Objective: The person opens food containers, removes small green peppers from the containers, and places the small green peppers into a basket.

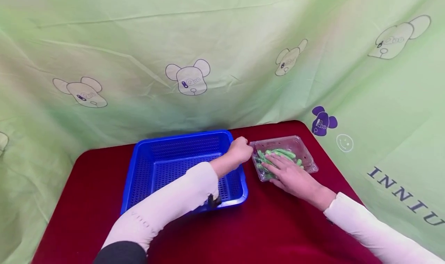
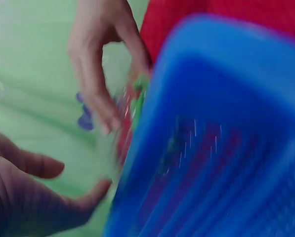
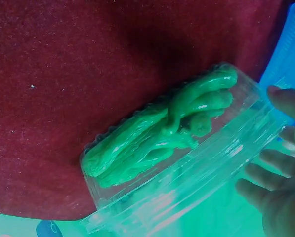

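Observation:
A clear plastic box (image 1: 299, 145) stands on the right of the table, holding several long, shiny green vegetables (image 3: 137, 148) whose exact kind I cannot tell. My right hand (image 1: 295, 175) lies over the box with its fingers extended above the vegetables. Whether those fingertips touch them is unclear. At the left edge of the box is my left hand (image 1: 240, 149), reaching across a blue perforated basket (image 1: 180, 136). Its fingers bend loosely in the head view. The blurred left wrist view shows thumb and finger apart, close to the box, with nothing visible between them.
The blue basket stands left of the box, under my left forearm, with its holed floor in view. A dark red cloth (image 1: 264, 229) covers the table. Behind and to the right hangs a light green curtain (image 1: 236, 102) printed with cartoon heads.

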A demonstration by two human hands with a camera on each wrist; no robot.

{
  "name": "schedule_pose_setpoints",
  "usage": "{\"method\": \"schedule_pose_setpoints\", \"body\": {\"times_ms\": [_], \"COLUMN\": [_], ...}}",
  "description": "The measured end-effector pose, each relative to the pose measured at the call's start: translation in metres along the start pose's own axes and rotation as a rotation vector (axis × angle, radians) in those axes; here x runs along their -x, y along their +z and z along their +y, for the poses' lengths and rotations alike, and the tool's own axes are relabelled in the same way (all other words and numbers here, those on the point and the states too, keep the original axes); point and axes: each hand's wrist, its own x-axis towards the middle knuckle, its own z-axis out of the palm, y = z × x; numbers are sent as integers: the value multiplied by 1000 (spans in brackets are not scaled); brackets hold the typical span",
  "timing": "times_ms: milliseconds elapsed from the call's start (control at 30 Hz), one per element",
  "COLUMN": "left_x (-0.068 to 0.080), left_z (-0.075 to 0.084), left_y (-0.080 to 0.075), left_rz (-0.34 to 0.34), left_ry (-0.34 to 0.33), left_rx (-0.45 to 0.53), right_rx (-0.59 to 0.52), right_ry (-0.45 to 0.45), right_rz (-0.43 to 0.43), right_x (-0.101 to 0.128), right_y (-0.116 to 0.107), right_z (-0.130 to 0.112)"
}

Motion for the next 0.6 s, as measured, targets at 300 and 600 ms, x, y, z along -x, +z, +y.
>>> {"method": "schedule_pose_setpoints", "body": {"times_ms": [300, 600], "left_x": [-19, -20], "left_z": [-3, 2], "left_y": [61, 85], "left_rz": [-43, 173], "left_ry": [-402, -573], "left_rx": [398, 516], "right_rx": [19, 120], "right_ry": [-161, -71], "right_rz": [190, 234], "right_x": [-3, 8], "right_y": [12, 26], "right_z": [-15, -26]}}
